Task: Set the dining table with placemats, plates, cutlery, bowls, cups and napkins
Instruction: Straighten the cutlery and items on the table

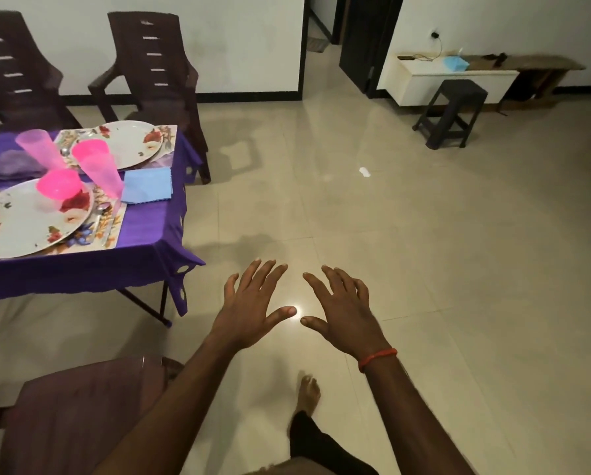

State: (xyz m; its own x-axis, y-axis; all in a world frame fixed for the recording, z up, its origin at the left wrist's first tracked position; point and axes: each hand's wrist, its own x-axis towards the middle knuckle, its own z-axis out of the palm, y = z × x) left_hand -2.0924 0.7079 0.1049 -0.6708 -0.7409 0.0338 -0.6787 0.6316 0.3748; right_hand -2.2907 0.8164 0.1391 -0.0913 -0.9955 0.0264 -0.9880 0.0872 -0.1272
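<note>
The table (143, 248) in its purple cloth stood at your left, and by my reading it was close to set. A floral placemat (116, 222) lay under the near plate (20, 228), with a second plate (129, 142) beyond. A pink bowl (59, 185) sat on the near plate and pink cups (104, 174) stood between the settings. One blue napkin (146, 185) lay flat by the table's right edge, and cutlery (102, 217) lay just beside the near plate.

Your left hand (249, 313) and right hand (343, 313) were off the table, out over the floor (424, 252), fingers spread and holding nothing. I would have had you turn to the table and count napkins against settings, since only one showed. Then square it beside its own plate rather than leave it between two.

Around you the floor was pale glossy tile, with dark chairs (153, 70) on the table's far side. By the wall were a white cabinet (448, 80) and a black stool (453, 111), and a small white scrap (364, 172) lay on the tiles.
</note>
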